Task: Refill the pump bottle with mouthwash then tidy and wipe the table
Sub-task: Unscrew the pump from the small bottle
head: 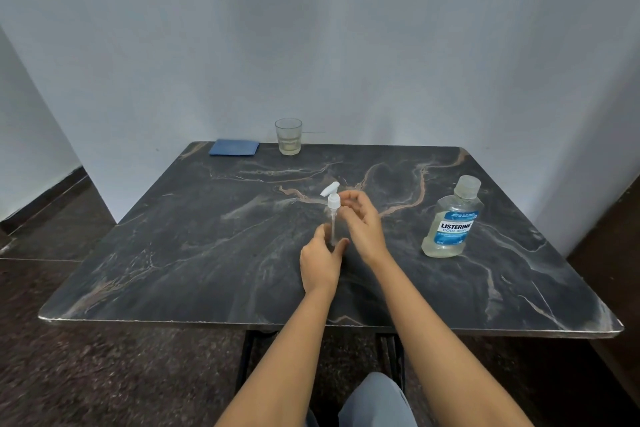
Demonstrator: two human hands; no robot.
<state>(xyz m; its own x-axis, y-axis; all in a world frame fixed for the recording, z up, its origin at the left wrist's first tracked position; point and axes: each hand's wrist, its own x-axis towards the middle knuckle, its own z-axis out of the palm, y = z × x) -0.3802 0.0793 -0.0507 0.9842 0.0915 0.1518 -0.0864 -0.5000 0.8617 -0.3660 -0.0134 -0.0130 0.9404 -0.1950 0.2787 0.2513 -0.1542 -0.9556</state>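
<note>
A clear pump bottle (pixel 333 230) with a white pump head (pixel 331 197) stands upright in the middle of the dark marble table (pixel 207 253). My left hand (pixel 320 262) grips the bottle's lower body. My right hand (pixel 360 224) is at the white collar under the pump head, fingers curled around it. The mouthwash bottle (pixel 452 218), clear with a blue label and its cap on, stands to the right, apart from both hands.
A drinking glass (pixel 288 136) with a little pale liquid stands at the table's back edge. A folded blue cloth (pixel 234 147) lies to its left. The wall runs close behind the table. My knee (pixel 374 399) shows below the front edge.
</note>
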